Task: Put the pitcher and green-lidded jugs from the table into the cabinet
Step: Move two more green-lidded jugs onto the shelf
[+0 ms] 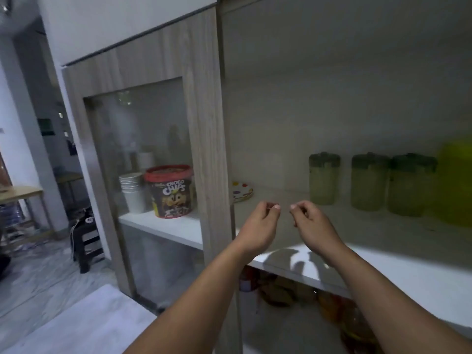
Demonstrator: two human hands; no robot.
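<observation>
Already three jugs (324,178) (369,182) (408,186) are standing upright in a row on the shelf (383,261) of the cabinet (204,123), with a blurred yellow-green pitcher (454,185) at their right. Both hands are hovering empty before the shelf, fingers loosely curled; the right hand (310,223) is nearer the jugs, which are lying rightward and deeper than the left hand (260,223). Behind glass, a tub (169,191) and cups (132,191) are sitting.

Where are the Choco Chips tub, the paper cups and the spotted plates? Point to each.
Choco Chips tub (171,194): head view, on its printed front.
Paper cups (132,191): head view, middle of the stack.
Spotted plates (242,191): head view, on the top plate's rim.
</observation>
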